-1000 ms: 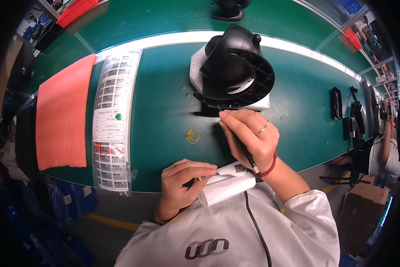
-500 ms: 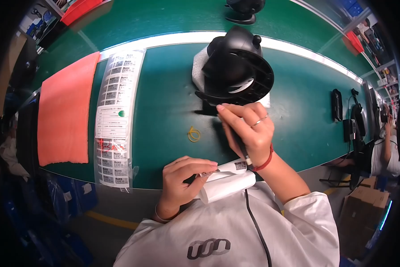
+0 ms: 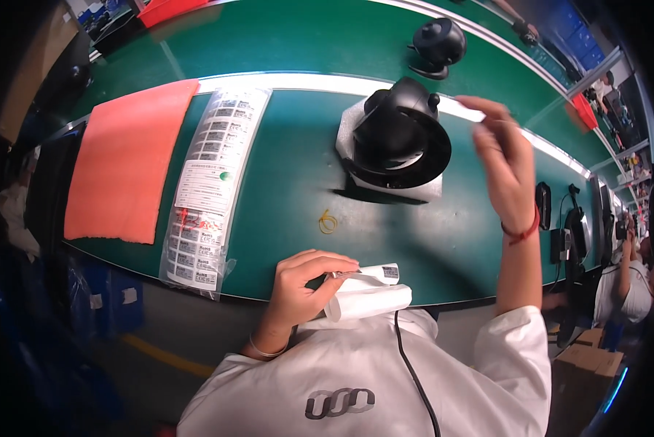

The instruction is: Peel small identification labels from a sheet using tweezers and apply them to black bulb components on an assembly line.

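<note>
My left hand (image 3: 301, 284) is closed on a roll of white labels (image 3: 371, 300) at the table's near edge. A strip with a grey printed label (image 3: 390, 272) sticks out from the roll. To the right of a black rounded device, my right hand (image 3: 505, 149) is raised, fingers apart and slightly blurred, with nothing visible in it. The black device (image 3: 400, 131), tilted with its round hollow base facing me, rests on a white foam block (image 3: 422, 191). A black cord (image 3: 414, 364) runs down my shirt from behind the roll.
Yellow rubber bands (image 3: 328, 221) lie before the device. On the left are a bagged stack of label sheets (image 3: 214, 182) and an orange foam sheet (image 3: 130, 160). A similar black device (image 3: 440, 44) stands beyond the white strip. Black adapters (image 3: 560, 244) lie at right, near another person (image 3: 629, 280).
My right hand has left the device's base and risen to the right; the dark stick-like item under it no longer shows. My left hand keeps the roll. The view has shifted.
</note>
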`<state>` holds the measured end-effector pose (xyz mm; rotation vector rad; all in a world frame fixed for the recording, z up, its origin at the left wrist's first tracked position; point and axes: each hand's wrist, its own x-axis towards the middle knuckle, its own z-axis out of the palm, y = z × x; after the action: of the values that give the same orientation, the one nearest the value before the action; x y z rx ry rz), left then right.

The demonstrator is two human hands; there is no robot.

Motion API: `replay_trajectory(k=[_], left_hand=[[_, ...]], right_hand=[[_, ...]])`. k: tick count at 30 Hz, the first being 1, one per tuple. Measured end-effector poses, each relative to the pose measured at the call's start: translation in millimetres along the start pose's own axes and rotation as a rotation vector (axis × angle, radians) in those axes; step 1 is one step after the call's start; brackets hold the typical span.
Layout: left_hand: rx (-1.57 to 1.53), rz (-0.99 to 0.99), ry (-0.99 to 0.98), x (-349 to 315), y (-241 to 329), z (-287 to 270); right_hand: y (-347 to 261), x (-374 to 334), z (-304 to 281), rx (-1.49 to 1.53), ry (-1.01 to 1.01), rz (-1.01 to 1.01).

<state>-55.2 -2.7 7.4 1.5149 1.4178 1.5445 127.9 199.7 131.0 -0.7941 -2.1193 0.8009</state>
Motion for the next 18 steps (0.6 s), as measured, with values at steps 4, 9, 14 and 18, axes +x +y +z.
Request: replay_trajectory(k=[4, 9, 14, 18], left_hand=[[-0.032, -0.028, 0.018, 0, 1, 2], [-0.023, -0.067, 0.028, -5, -2, 0], [-0.012, -0.056, 0.041, -5, 3, 3], [0.017, -0.055, 0.057, -2, 0, 5]], right_hand=[[8, 27, 9, -0.345, -0.305, -0.275], [-2, 41, 8, -0.325, -0.222, -0.256], [71, 108, 37, -0.820, 0.041, -0.547], [168, 155, 67, -1.128, -0.062, -0.507]])
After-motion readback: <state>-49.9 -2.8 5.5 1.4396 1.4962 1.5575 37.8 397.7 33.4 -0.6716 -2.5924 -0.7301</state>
